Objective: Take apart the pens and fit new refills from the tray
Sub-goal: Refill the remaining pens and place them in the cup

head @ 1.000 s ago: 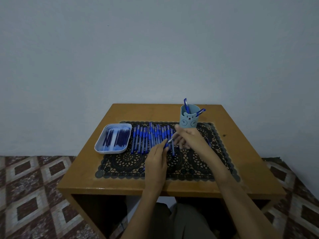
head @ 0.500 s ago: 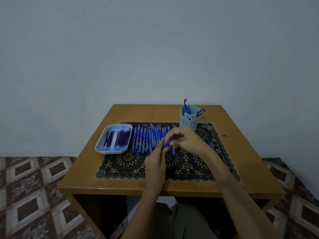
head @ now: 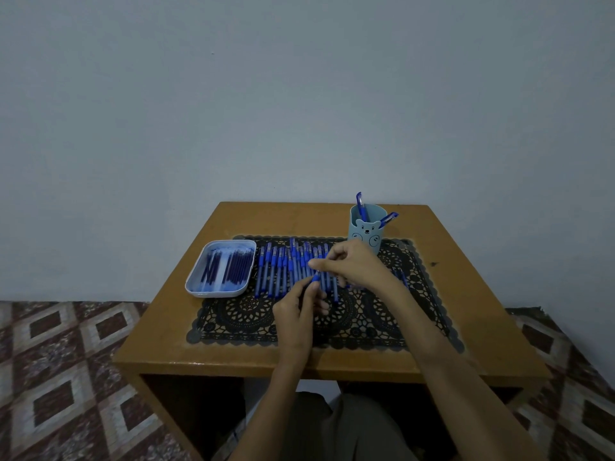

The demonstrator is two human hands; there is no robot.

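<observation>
- While both hands meet over the far half of the mat, they hold one blue pen between them.
- The left hand comes up from below. Its thumb and fingers are curled, and they pinch the lower part of the pen.
- The right hand comes in from the right side. Its fingers are bent, and the tips pinch the top end of the same pen.
- Fingers hide most of that pen — I cannot tell if it is in one piece.
- The held pen is over the right end of the row of pens.
- The row of pens lies on the far half of the mat. They lie side by side, and each has a blue band near its far end.
- The tray sits on the table just left of the row, at the left edge of the mat. It is pale, with round corners.
- Dark blue refills lie in the tray, most of them bunched on its right side.
- A light blue cup with a bear face stands just behind the right hand. Two more pens stick out of its top.
- The mat is black and lacy — it covers the middle of the brown table.
- The floor has brown and white diamond tiles.
</observation>
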